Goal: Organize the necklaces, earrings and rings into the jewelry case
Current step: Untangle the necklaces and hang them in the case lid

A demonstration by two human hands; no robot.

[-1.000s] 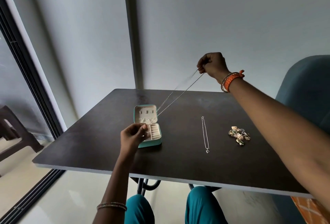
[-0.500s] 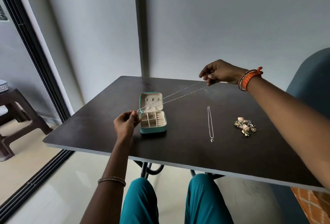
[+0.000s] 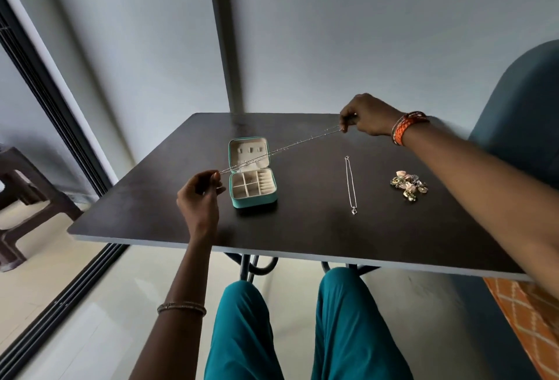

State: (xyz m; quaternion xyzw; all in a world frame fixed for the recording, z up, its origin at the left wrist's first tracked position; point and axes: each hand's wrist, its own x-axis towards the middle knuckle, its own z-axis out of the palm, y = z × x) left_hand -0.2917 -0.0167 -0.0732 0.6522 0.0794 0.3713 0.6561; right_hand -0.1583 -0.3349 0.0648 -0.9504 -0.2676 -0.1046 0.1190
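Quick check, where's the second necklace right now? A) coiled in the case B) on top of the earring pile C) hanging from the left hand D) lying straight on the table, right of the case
D: the second necklace lies stretched out on the table, between the open case and the pile, touched by neither hand; both hands hold the other necklace taut above the case.

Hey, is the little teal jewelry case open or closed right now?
Open. The jewelry case sits on the table with its lid tipped back, showing the pale divided compartments inside.
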